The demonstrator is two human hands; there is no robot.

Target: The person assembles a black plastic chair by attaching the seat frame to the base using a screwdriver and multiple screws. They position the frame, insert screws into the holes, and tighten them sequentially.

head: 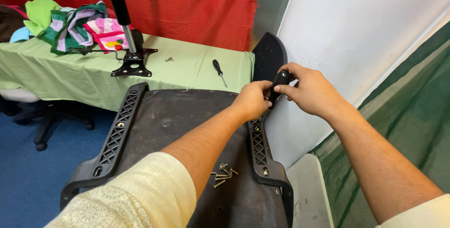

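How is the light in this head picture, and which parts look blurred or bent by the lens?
Head view: the light is even and soft, with no glare. The left hand and right hand on the black screwdriver handle are sharp, and so are the loose screws. The cream sleeve at the bottom edge looks large and slightly soft. The white wall's edges lean from the wide lens.

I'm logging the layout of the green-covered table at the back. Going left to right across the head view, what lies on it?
Pile of coloured cloths → black chair mechanism with its gas cylinder → a small loose screw → black-handled screwdriver, all on the green tablecloth.
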